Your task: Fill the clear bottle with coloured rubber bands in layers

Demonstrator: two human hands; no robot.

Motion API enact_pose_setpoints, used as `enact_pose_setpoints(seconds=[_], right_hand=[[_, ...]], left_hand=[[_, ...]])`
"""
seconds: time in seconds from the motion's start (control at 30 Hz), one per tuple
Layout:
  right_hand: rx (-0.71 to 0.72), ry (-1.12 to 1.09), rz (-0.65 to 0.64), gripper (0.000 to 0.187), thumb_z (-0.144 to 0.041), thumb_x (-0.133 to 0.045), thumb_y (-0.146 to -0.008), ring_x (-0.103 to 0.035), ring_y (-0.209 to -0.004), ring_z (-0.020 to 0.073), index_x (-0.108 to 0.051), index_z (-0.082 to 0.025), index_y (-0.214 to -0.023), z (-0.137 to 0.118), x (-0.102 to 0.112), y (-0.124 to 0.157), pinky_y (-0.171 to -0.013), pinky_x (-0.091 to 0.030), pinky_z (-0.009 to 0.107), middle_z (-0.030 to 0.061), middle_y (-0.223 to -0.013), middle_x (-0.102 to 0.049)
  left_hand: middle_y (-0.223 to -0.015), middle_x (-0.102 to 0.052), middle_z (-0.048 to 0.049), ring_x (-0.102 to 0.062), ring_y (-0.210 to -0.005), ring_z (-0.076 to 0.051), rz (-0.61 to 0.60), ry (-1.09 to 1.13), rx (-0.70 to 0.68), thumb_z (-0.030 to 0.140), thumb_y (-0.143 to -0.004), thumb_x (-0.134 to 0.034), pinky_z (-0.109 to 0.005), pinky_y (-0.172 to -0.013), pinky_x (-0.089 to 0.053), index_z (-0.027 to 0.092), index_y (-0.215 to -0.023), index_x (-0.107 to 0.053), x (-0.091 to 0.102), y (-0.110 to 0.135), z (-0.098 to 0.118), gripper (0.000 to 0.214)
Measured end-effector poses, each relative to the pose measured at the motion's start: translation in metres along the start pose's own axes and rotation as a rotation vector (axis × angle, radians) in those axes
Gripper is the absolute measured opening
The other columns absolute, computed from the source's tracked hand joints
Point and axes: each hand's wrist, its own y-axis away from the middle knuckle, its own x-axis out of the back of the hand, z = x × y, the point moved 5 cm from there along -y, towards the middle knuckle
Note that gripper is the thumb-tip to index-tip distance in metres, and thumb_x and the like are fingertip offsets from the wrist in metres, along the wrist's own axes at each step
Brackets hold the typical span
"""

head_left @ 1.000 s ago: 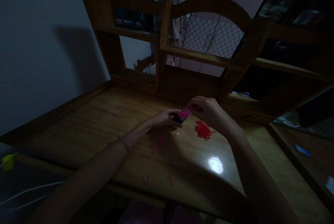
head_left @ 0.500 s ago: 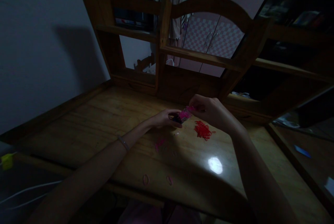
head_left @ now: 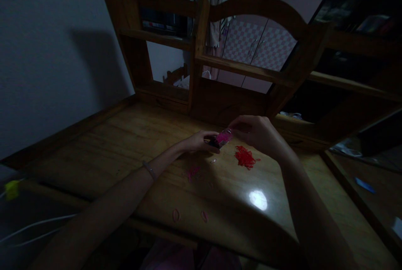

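Note:
Both hands meet over the middle of a wooden desk (head_left: 103, 148) in a dim room. My left hand (head_left: 198, 142) pinches the lower end of a small clear packet of pink bands (head_left: 222, 138). My right hand (head_left: 257, 133) has its fingers closed on the packet's upper end. Just below my right hand a heap of red rubber bands (head_left: 245, 157) lies on the desk. A smaller bunch of pink bands (head_left: 192, 172) lies below my left hand.
Two single loops (head_left: 176, 215) lie near the desk's front edge, beside a bright light reflection (head_left: 258, 199). A wooden hutch with shelves (head_left: 201, 60) stands at the back. A white cable (head_left: 34, 230) and a yellow tag (head_left: 11, 189) sit at the far left.
Both hands stay on the packet; my right hand has shifted slightly at its upper end. The view has drifted a little.

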Motion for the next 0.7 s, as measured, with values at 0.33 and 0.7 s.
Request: enact_pose_setpoints(seconds=[0.33, 0.7], right_hand=[[-0.03, 0.022, 0.065, 0.012, -0.027, -0.066, -0.08, -0.065, -0.07, 0.0152, -0.073, -0.018, -0.084, 0.0, 0.0, -0.003, -0.064, -0.047, 0.025, 0.0035, -0.078, -0.071], [-0.02, 0.072, 0.184, 0.024, -0.038, -0.063, -0.082, -0.062, -0.092, 0.0212, -0.074, -0.018, -0.089, -0.006, -0.017, -0.004, -0.077, -0.05, 0.032, 0.0108, -0.1, -0.065]], left_hand=[[-0.109, -0.067, -0.0051, -0.062, -0.099, -0.021, -0.007, -0.015, -0.009, 0.034, -0.058, -0.084, -0.032, -0.087, -0.045, 0.022, -0.115, -0.064, 0.0, -0.001, -0.001, 0.062], [-0.108, -0.068, -0.0047, -0.061, -0.099, -0.022, -0.007, -0.088, -0.052, 0.035, -0.058, -0.084, -0.032, -0.086, -0.047, 0.022, -0.116, -0.065, 0.0, 0.0, 0.003, 0.063]])
